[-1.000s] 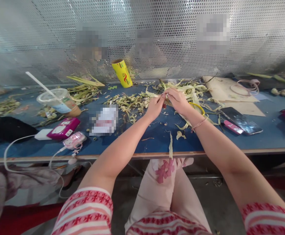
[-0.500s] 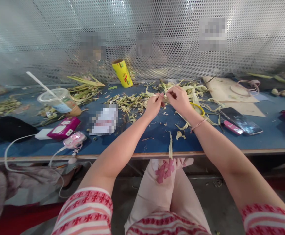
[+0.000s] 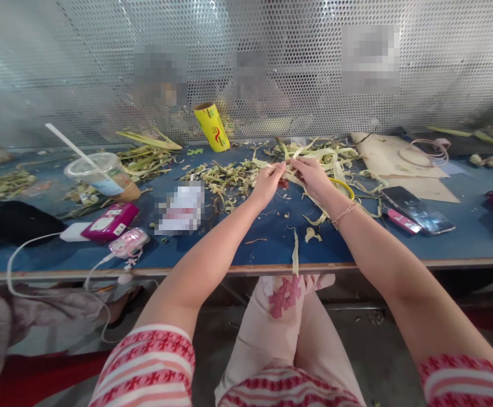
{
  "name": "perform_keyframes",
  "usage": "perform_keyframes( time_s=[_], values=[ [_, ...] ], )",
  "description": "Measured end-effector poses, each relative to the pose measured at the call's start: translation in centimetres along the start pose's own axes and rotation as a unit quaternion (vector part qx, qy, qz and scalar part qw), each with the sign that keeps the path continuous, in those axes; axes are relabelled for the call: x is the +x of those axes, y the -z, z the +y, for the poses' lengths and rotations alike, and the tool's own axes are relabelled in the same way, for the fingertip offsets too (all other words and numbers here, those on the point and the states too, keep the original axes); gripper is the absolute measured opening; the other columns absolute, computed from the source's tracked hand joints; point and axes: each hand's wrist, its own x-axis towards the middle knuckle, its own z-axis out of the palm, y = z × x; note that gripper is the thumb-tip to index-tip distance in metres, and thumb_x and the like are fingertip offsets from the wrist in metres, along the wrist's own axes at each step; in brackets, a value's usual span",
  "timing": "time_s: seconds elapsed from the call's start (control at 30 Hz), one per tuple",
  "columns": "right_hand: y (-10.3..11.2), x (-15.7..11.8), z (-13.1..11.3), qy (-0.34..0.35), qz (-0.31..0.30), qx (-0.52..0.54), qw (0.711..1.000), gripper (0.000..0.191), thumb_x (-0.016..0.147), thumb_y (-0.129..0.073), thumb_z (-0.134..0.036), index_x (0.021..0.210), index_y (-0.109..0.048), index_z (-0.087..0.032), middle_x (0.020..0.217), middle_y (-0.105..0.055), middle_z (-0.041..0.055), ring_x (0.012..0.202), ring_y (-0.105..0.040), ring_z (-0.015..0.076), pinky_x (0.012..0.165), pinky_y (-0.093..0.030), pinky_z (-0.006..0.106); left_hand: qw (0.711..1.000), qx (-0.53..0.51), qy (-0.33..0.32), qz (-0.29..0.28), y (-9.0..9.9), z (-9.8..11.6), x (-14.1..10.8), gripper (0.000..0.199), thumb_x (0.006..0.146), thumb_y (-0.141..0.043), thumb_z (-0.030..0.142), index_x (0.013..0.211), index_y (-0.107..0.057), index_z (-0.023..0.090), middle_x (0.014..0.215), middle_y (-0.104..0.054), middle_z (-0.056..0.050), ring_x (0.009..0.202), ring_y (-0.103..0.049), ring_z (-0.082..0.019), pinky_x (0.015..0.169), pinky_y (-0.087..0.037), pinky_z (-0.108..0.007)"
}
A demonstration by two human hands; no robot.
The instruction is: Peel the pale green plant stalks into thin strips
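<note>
My left hand (image 3: 268, 183) and my right hand (image 3: 312, 180) meet above the blue table, fingertips pinched close together. Between them runs a pale dried leaf strip (image 3: 289, 171), gripped by both; its ends are partly hidden by my fingers. Behind and under my right hand lies a tangle of long pale leaf strips (image 3: 340, 154). Left of my left hand spreads a heap of shredded yellow-green plant pieces (image 3: 233, 175). A yellow ring-shaped band (image 3: 345, 187) shows beside my right wrist.
A yellow cardboard tube (image 3: 212, 129) leans near the perforated metal wall. To the left are a plastic drink cup (image 3: 102, 175) with a straw, a purple box (image 3: 111, 221) and white cables. On the right lie a phone (image 3: 418, 209) and brown paper (image 3: 390, 158). The table edge (image 3: 246, 270) is close to me.
My right hand has turned and flattened slightly, its fingers now stretched towards my left hand. My left hand has barely shifted. The things on the table have stayed put.
</note>
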Motion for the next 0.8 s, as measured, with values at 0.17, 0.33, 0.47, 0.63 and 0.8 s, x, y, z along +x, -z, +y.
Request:
perform_keyframes(
  time_s=[0.17, 0.33, 0.47, 0.63, 0.8],
  values=[
    [0.5, -0.1, -0.4, 0.072, 0.041, -0.044, 0.996, 0.019, 0.082, -0.061, -0.03, 0.07, -0.067, -0.017, 0.064, -0.058, -0.0022, 0.058, -0.047, 0.0086, 0.059, -0.041, 0.024, 0.997, -0.058, 0.04, 0.007, -0.2, 0.3, -0.2, 0.043, 0.083, -0.059, 0.058, 0.07, -0.056, 0.017, 0.056, -0.051, 0.002, 0.051, -0.053, -0.01, 0.058, -0.051, -0.028],
    [0.9, 0.3, 0.2, 0.196, 0.058, -0.134, 0.97, 0.016, 0.078, -0.065, -0.028, 0.085, -0.077, -0.02, 0.084, -0.072, 0.0019, 0.078, -0.061, 0.0155, 0.078, -0.05, 0.032, 0.99, -0.104, 0.094, 0.006, -0.6, 1.1, -0.7, 0.039, 0.084, -0.063, 0.048, 0.065, -0.053, 0.015, 0.052, -0.048, 0.004, 0.046, -0.05, -0.006, 0.054, -0.047, -0.022],
    [0.9, 0.1, 0.4, 0.245, 0.029, -0.154, 0.957, 0.022, 0.081, -0.06, -0.024, 0.094, -0.079, -0.026, 0.091, -0.074, 0.0023, 0.089, -0.065, 0.018, 0.085, -0.051, 0.036, 0.979, -0.154, 0.132, 0.018, -0.8, 1.5, -0.7, 0.04, 0.088, -0.059, 0.044, 0.061, -0.049, 0.017, 0.049, -0.047, 0.005, 0.044, -0.05, -0.007, 0.053, -0.046, -0.023],
    [1.0, -0.1, 0.3, 0.261, 0.029, -0.185, 0.947, 0.028, 0.081, -0.055, -0.017, 0.089, -0.08, -0.027, 0.092, -0.074, 0.0019, 0.088, -0.066, 0.0171, 0.086, -0.052, 0.036, 0.972, -0.185, 0.144, 0.025, -0.9, 1.8, -0.6, 0.035, 0.088, -0.059, 0.039, 0.063, -0.051, 0.017, 0.049, -0.046, 0.005, 0.044, -0.05, -0.007, 0.053, -0.045, -0.023],
    [1.1, -0.1, 0.2, 0.268, 0.039, -0.228, 0.935, 0.034, 0.081, -0.052, -0.012, 0.093, -0.079, -0.027, 0.095, -0.072, 0.0027, 0.087, -0.065, 0.0171, 0.085, -0.052, 0.037, 0.97, -0.206, 0.131, 0.018, -0.7, 1.8, -0.8, 0.023, 0.087, -0.057, 0.027, 0.066, -0.052, 0.017, 0.05, -0.047, 0.005, 0.047, -0.052, -0.008, 0.055, -0.045, -0.024]
  ],
)
